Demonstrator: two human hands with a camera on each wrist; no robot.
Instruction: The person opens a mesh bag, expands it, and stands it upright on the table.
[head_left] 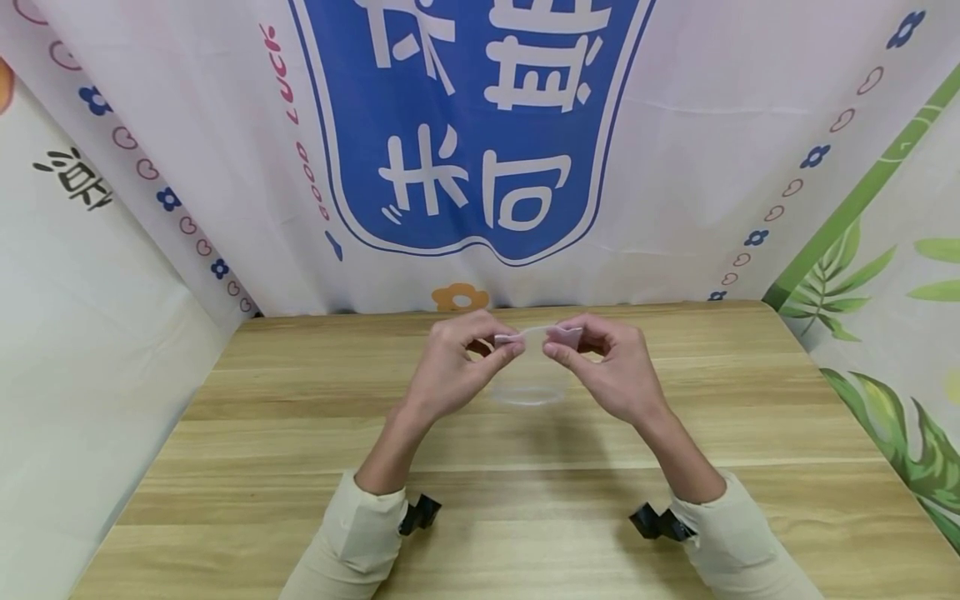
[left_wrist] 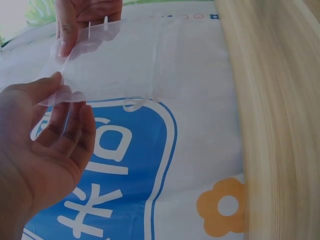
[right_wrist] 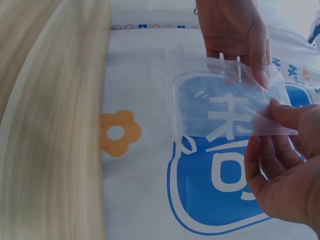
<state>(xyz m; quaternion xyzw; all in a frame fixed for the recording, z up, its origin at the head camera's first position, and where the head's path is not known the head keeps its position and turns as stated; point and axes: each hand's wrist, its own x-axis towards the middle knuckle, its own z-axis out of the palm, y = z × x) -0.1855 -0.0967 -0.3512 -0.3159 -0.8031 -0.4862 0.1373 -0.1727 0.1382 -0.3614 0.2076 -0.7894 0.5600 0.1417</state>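
Note:
A sheer, whitish drawstring pouch (head_left: 529,375) is stretched between both hands above the table. My left hand (head_left: 459,360) pinches one corner of its upper edge between thumb and fingers. At the opposite corner my right hand (head_left: 617,367) pinches in the same way. The middle of that edge bows slightly between the thumbs. Thin cord loops stick out at the sides near the other end; one loop (left_wrist: 135,105) shows in the left wrist view and another loop (right_wrist: 189,145) in the right wrist view. Fingers behind the fabric (right_wrist: 205,95) show through it.
Below the hands lies a wood-grain table (head_left: 525,517). A printed cloth (head_left: 675,192) with a blue panel hangs along its far edge. More patterned cloth (head_left: 892,333) hangs at the right side. A black wrist mount (head_left: 420,515) is on each sleeve.

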